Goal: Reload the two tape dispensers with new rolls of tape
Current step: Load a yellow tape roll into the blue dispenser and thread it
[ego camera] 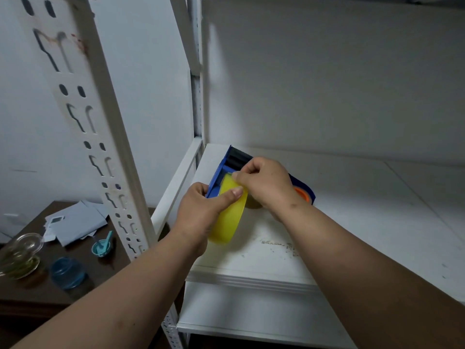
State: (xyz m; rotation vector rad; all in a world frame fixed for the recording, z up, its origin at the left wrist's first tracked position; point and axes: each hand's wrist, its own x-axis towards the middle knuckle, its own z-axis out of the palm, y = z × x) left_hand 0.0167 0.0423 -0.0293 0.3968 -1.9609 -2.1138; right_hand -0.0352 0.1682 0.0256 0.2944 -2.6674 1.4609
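Tape roll (230, 212) — yellow, wide; held upright over the near-left part of a white shelf (352, 222), its flat faces turned left and right. It is seated against the blue tape dispenser (221, 177), whose roller and cutter end points to the far side.

Left hand (201, 210) — the grip is closed on the roll and the dispenser's near-left edge together, thumb laid across the top of the roll.

Right hand (264, 182) — fingers pinched shut at the top of the roll, apparently on the loose tape end; the tape itself is too thin to be made out.

Governing relation — the dispenser's long axis runs from the roll away toward the far roller, so the tape end is judged to need drawing away from the body, over the roller to the cutter. The right hand is the nearer to that end.

Second item — a blue-and-orange object (303, 193), probably the other dispenser, lies just behind the right wrist, largely hidden.

Room — the shelf is open to the right and far side; a slotted upright post (105, 147) stands close on the left, and the shelf's front edge lies near the forearms.
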